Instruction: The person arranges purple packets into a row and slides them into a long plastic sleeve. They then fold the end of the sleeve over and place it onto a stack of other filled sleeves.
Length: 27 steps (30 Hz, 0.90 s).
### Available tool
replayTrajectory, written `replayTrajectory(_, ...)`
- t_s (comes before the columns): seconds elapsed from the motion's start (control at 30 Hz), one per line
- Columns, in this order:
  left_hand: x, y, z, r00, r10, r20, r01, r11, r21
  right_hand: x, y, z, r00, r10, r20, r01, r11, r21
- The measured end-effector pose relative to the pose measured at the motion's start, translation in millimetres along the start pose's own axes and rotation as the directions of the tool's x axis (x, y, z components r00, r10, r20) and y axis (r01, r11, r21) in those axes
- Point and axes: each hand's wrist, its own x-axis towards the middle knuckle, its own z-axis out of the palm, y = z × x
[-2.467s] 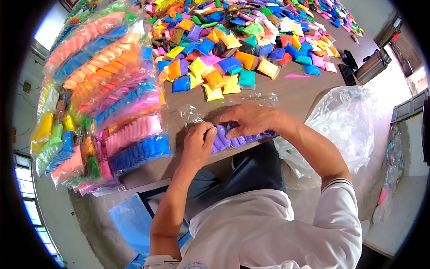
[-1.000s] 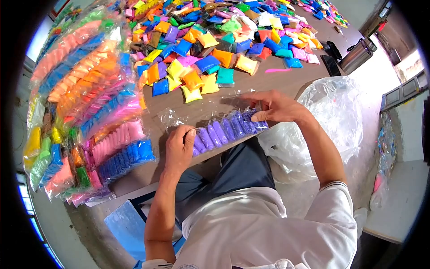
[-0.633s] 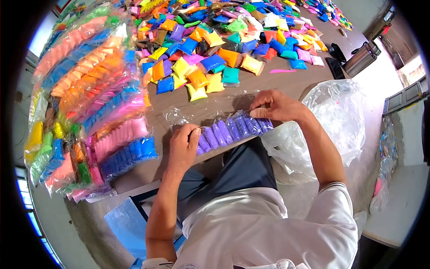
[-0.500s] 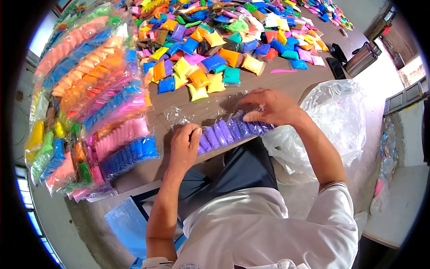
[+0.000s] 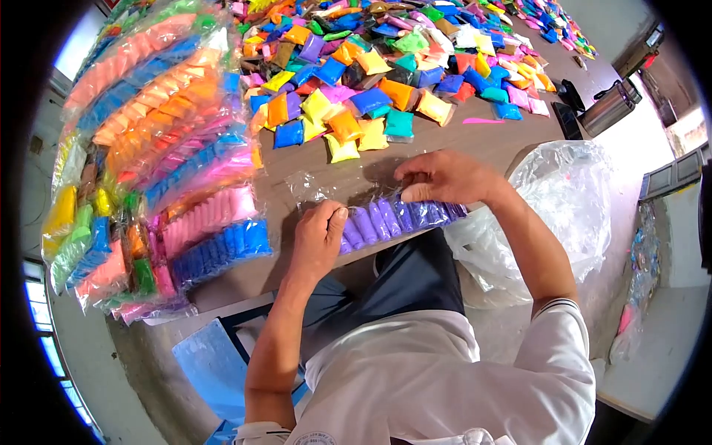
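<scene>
A row of purple packets (image 5: 369, 221) stands side by side in a clear plastic bag at the table's front edge. My left hand (image 5: 320, 236) is closed on the left end of this bag, its thumb uppermost and its other fingers mostly hidden. Over the right part of the row is my right hand (image 5: 449, 178), thumb against the tops of the packets and fingers bent but apart from the thumb. Loose clear film (image 5: 308, 188) sticks up behind my left hand.
Stacked bags of coloured packets (image 5: 170, 141) cover the table's left side. A heap of loose packets (image 5: 371, 96) lies across the back. At the right are a large clear plastic bag (image 5: 567, 208), a steel flask (image 5: 610, 108) and a dark phone-like object (image 5: 567, 120).
The scene has shifted slightly to the right in view. My left fingers have closed up a little at the bag's end, while my right hand stays over the row.
</scene>
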Motion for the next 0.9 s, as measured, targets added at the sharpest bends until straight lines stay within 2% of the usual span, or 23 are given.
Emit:
replayTrajectory(0.07,0.7,0.0,-0.2,1.0,-0.023,0.009,0.023,1.0,-0.005,5.7,-7.5,5.5,0.995,-0.001,0.102,0.001,1.0,0.001)
replayTrajectory(0.1,0.3,0.0,-0.5,0.999,-0.046,0.018,0.046,0.999,-0.011,10.3,-6.5,8.5,0.991,0.045,0.126,-0.036,0.997,-0.074)
replayTrajectory(0.13,0.5,-0.5,-0.8,0.999,-0.048,0.016,0.049,0.999,-0.01,12.6,-3.7,9.9,0.991,0.043,0.129,-0.033,0.997,-0.074)
replayTrajectory(0.23,1.5,-2.7,-1.5,0.999,-0.027,0.021,0.027,0.999,-0.017,16.3,0.2,11.9,0.991,0.003,0.132,0.004,0.999,-0.051)
replayTrajectory(0.33,2.5,-2.0,-1.6,1.0,-0.025,0.017,0.025,0.999,-0.022,13.5,-1.7,15.8,0.997,-0.038,0.07,0.047,0.99,-0.137)
replayTrajectory(0.4,3.2,1.9,-4.4,0.997,-0.063,0.047,0.065,0.997,-0.028,12.4,1.0,21.0,0.981,-0.193,-0.038,0.188,0.977,-0.103)
replayTrajectory(0.5,6.2,3.8,-8.6,0.988,-0.103,0.112,0.112,0.991,-0.071,15.6,6.0,25.4,0.972,-0.232,0.032,0.234,0.967,-0.103)
replayTrajectory(0.53,6.6,3.7,-8.8,0.988,-0.104,0.112,0.112,0.991,-0.07,15.9,4.5,25.2,0.972,-0.233,0.032,0.235,0.967,-0.103)
replayTrajectory(0.6,7.4,3.3,-10.0,0.993,-0.023,0.112,0.036,0.992,-0.119,17.5,-0.8,24.3,0.991,-0.118,0.059,0.122,0.99,-0.069)
replayTrajectory(0.63,7.8,4.7,-11.9,0.994,-0.025,0.11,0.038,0.992,-0.117,17.7,-0.5,25.4,0.991,-0.121,0.06,0.125,0.99,-0.067)
replayTrajectory(0.7,8.7,9.9,-16.6,0.974,-0.067,0.217,0.085,0.994,-0.071,16.4,0.5,28.5,0.99,-0.139,0.006,0.139,0.989,-0.046)
replayTrajectory(0.8,12.4,11.8,-19.6,0.951,-0.108,0.29,0.121,0.992,-0.028,14.2,-5.0,25.0,0.998,-0.048,0.046,0.048,0.999,-0.002)
replayTrajectory(0.9,16.8,14.7,-22.0,0.937,-0.121,0.327,0.121,0.992,0.02,14.9,-2.5,24.5,0.997,-0.067,0.045,0.069,0.997,-0.04)
